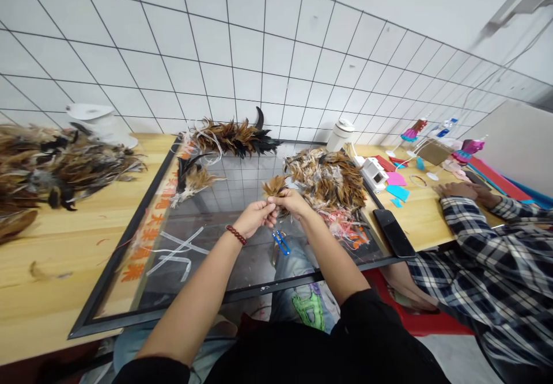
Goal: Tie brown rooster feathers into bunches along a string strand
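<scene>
A small tuft of brown feathers point(273, 186) is pinched between my two hands above the dark glass panel point(242, 200). My left hand point(256, 219), with a beaded bracelet at the wrist, has its fingers closed at the base of the tuft. From the right, my right hand point(291, 202) closes on the same tuft, thumb and fingertips meeting those of the left. Just below my hands lies a pair of blue thread snips point(281, 242). A large heap of brown and pale feathers point(332, 179) spreads close to my right hand.
Clear strips point(177, 251) lie crossed at left on the panel. A feather garland point(237, 136) and a loose bunch point(190, 179) sit farther back. More feathers point(56, 165) cover the far left. A phone point(393, 233) rests at the right edge, near a person in a plaid sleeve point(464, 223).
</scene>
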### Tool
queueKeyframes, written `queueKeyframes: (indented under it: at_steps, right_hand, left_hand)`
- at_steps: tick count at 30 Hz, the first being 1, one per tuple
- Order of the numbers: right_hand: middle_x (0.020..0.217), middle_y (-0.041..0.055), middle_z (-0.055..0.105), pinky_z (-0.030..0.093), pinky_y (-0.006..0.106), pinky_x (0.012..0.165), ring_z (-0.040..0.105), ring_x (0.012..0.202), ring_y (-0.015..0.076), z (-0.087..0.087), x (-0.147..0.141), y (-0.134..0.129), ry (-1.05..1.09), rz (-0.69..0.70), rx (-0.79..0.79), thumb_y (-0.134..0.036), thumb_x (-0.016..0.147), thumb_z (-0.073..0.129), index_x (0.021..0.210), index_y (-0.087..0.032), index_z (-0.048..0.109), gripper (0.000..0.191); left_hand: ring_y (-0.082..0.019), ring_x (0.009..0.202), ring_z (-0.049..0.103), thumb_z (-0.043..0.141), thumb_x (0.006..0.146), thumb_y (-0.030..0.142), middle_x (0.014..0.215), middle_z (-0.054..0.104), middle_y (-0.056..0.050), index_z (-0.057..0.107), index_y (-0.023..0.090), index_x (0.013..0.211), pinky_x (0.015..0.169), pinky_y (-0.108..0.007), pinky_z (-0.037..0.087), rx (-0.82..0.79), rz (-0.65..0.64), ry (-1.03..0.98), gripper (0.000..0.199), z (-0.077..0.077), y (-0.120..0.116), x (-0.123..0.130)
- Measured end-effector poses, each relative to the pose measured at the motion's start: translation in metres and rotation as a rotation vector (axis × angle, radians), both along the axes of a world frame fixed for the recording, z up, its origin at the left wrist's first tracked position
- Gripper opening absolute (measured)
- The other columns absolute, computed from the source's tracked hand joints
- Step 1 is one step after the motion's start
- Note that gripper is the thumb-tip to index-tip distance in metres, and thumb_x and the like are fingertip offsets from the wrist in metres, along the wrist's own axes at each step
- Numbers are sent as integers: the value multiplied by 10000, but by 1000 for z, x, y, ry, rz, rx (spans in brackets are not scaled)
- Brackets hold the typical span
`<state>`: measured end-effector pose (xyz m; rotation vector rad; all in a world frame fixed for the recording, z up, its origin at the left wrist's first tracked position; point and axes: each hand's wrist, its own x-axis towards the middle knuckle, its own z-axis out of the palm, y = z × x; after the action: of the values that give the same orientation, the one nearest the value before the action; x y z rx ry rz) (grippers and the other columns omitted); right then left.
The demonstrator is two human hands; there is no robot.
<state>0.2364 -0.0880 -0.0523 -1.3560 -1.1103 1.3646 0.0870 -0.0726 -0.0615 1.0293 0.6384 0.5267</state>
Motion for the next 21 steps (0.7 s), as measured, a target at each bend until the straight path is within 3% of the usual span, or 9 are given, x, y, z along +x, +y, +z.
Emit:
queueKeyframes:
  at_steps: [4, 6, 7, 8, 10, 12, 13, 18, 21]
  right_hand:
    - [595, 9, 571, 393, 247, 543, 474, 527, 109, 4, 4, -4, -233, -229, 93, -459, 749, 630, 696, -159, 586, 308]
    - [858, 89, 639, 447, 307, 719, 568, 767, 172, 14, 6, -14, -578, -445, 306, -378, 849, 509, 929, -150, 616, 263]
    - [1012, 120, 631, 433, 339, 824, 565, 928, 199, 20, 6, -20, -778, -464, 448, -327, 880, 459, 1050, -154, 599, 280]
    - [1149, 131, 596, 393, 364, 917, 520, 1075, 215, 26, 5, -26, -967, -381, 593, -279, 897, 423, 1151, -170, 567, 311]
    - [1312, 107, 522, 289, 405, 1035, 391, 1261, 220, 39, -1, -36, -1275, -3, 829, -205, 907, 394, 1266, -217, 507, 376]
    - [1337, 86, 512, 204, 450, 1082, 327, 1315, 225, 48, -6, -40, -1459, 330, 927, -164, 897, 414, 1285, -238, 492, 403]
    - [1309, 93, 532, 175, 472, 1090, 328, 1312, 232, 52, -7, -40, -1520, 392, 932, -154, 896, 416, 1271, -227, 499, 391]
    - [920, 80, 617, 226, 481, 1049, 516, 997, 222, 58, 0, -38, -1549, 310, 792, -181, 921, 369, 958, -178, 581, 215]
    - [790, 48, 580, 360, 414, 923, 527, 807, 186, 52, -2, -41, -1196, 129, 613, -209, 910, 358, 831, -182, 548, 207]
  left_hand:
    - [-63, 384, 448, 700, 701, 366, 506, 499, 27, 555, 125, 655, 346, -173, 303, 50, 194, 32, 284, -4, 0, 4]
    - [-57, 375, 432, 689, 700, 341, 500, 492, 29, 552, 127, 643, 342, -173, 274, 20, 232, 45, 260, -3, 1, 4]
    - [-56, 369, 426, 679, 705, 324, 495, 491, 28, 552, 128, 636, 341, -175, 261, 11, 242, 60, 243, -2, 1, 3]
    - [-55, 365, 421, 662, 717, 304, 488, 490, 24, 548, 128, 620, 342, -178, 249, 15, 247, 81, 230, -1, 1, 3]
    - [-60, 358, 419, 622, 745, 258, 462, 488, 12, 530, 131, 568, 345, -190, 235, 52, 251, 125, 236, 4, 1, 1]
    - [-65, 349, 417, 593, 762, 223, 435, 484, 0, 510, 134, 522, 345, -201, 224, 95, 243, 166, 268, 11, 1, -1]
    - [-66, 345, 416, 590, 763, 215, 430, 485, -2, 516, 133, 521, 343, -203, 218, 111, 226, 181, 266, 14, 1, -3]
    - [-62, 350, 421, 669, 723, 319, 461, 500, 8, 591, 122, 609, 331, -180, 226, 179, 42, 179, 241, 36, -1, -16]
    - [-95, 489, 540, 700, 702, 417, 638, 614, -32, 635, 125, 736, 405, -186, 369, 195, 108, 49, 301, 44, -6, -21]
